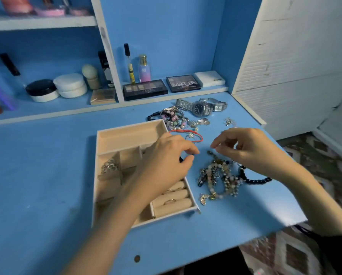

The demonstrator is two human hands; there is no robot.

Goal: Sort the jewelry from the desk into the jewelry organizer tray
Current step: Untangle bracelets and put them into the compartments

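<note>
The beige jewelry organizer tray (128,129) lies on the blue desk (47,175). It holds silver earrings (109,166) in a small left compartment and rings (171,201) on the cushion rolls at the front right. My left hand (166,163) hovers over the tray's right side, thumb and forefinger pinching a small dark piece (182,158). My right hand (251,149) hangs above a heap of beaded bracelets (219,176), its fingers curled with the tips close together; whether they hold anything is unclear. A red cord bracelet (188,132) lies just behind my left hand.
Two watches (200,108), charm bracelets (174,118) and small earrings (228,121) lie behind the tray. A black bead bracelet (258,180) sits under my right wrist. Makeup palettes (145,89), bottles and jars line the back shelf. The desk's right edge (297,221) is close.
</note>
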